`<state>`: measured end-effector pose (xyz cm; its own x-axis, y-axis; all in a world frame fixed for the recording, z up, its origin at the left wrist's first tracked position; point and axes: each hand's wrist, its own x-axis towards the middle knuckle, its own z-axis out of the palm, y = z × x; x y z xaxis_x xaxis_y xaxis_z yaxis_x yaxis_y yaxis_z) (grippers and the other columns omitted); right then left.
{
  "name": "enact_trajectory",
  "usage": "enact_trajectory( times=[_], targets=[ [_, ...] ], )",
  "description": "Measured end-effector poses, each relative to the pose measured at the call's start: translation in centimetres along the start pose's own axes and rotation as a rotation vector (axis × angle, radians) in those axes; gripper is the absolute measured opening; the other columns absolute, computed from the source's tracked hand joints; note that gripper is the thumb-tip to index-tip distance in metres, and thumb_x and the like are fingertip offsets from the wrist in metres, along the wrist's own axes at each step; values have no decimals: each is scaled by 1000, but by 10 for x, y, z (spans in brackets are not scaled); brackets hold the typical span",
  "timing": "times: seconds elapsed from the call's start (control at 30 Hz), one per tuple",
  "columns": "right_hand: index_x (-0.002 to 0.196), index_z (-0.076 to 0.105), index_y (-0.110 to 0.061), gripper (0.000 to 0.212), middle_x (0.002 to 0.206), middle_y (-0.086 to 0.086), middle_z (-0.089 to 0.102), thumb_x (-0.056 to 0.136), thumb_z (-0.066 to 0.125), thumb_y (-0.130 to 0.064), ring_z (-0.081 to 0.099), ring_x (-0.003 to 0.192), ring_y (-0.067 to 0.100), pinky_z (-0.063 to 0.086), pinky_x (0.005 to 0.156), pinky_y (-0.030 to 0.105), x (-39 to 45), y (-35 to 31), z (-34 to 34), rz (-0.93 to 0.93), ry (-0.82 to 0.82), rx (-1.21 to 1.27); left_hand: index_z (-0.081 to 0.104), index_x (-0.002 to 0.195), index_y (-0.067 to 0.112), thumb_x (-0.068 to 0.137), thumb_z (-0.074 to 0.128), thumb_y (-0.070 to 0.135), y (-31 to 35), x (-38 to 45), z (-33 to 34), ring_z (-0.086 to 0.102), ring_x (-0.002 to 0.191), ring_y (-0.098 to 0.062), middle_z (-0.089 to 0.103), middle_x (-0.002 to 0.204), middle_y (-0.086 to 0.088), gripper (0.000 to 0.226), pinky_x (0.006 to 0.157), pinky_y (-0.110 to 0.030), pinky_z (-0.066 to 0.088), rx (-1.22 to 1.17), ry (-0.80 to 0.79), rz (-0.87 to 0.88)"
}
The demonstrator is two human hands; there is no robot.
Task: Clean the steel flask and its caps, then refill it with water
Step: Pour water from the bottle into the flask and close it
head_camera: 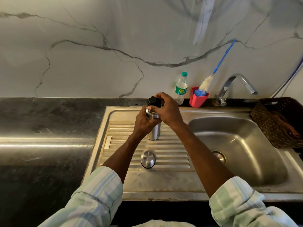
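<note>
The steel flask (pixel 154 131) stands upright on the ribbed drainboard (pixel 173 154) of the sink. My left hand (pixel 144 123) grips its upper body from the left. My right hand (pixel 167 108) curls round the black inner cap (pixel 153 101) on top of the flask. The steel outer cap (pixel 148 158) stands upside down on the drainboard, nearer to me and apart from both hands.
The sink basin (pixel 237 145) lies to the right, with a tap (pixel 236 87) behind it. A plastic water bottle (pixel 180 89) and a red holder (pixel 197 99) with a bottle brush (pixel 208 82) stand by the wall. A dark basket (pixel 277 122) sits far right. Black counter (pixel 45 128) spreads left.
</note>
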<state>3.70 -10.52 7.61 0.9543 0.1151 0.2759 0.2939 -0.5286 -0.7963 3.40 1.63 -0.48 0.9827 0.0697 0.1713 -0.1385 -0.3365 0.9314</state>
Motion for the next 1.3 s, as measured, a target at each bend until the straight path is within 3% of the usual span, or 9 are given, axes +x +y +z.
enact_trajectory(
  times=[0.17,0.3,0.43,0.67,0.83,0.97,1.03,1.17,1.3],
  targets=[
    [134,51,-13,55,129,7,59,86,73,-29,57,116,20,44,92,22,21,-6,-14,-1,-278,-66,47,114,29,71,86,15,4,3,0,66,88,-2,65,99,12,59,72,-11,51,22,-22,-26],
    [126,58,-12,42,124,6,63,86,72,-18,58,115,21,46,94,26,23,-5,-12,-25,-317,-48,49,113,25,69,87,15,1,4,-2,67,87,-3,67,99,9,58,73,-17,54,30,-22,-18],
    [125,58,-10,39,125,7,62,87,67,-5,58,115,18,50,100,35,31,0,-28,89,-490,243,47,118,27,69,87,16,2,5,-2,65,91,-2,64,104,11,64,76,-17,54,31,-27,-18],
    [124,63,-18,54,117,10,44,77,80,-36,49,110,21,45,95,27,16,-4,8,-38,-65,-218,47,109,34,74,85,21,3,3,1,66,89,-9,65,98,9,53,74,-26,57,29,2,-20],
    [129,57,-11,60,125,8,59,75,82,-17,58,114,22,47,97,26,26,-7,-10,-41,-221,-108,50,114,26,69,86,18,0,8,-3,69,89,-13,69,103,3,58,81,-38,59,26,-42,-25],
    [126,55,-14,54,126,4,60,78,77,-8,56,118,20,49,102,39,36,-7,-28,35,-476,51,46,116,31,68,88,18,0,8,-3,67,89,-4,66,103,12,65,77,-23,56,27,-45,-38],
    [130,52,-14,53,131,8,53,82,75,-17,52,121,23,48,101,38,37,-17,-27,35,-535,-82,46,117,29,69,87,17,1,7,-3,67,89,-5,66,102,12,65,75,-21,56,26,-49,-47],
    [127,54,-11,73,128,12,52,80,61,-67,54,112,27,45,83,34,32,-39,-11,74,-335,-716,53,113,17,71,86,15,3,7,-4,67,84,-6,68,98,5,54,73,-25,55,13,-66,-93],
    [118,59,-10,49,116,9,64,89,63,-48,55,92,22,41,74,31,34,-40,-6,79,-346,-690,48,114,24,70,88,17,6,4,-3,62,85,-1,62,98,13,60,70,-11,47,29,-46,-83]
  ],
)
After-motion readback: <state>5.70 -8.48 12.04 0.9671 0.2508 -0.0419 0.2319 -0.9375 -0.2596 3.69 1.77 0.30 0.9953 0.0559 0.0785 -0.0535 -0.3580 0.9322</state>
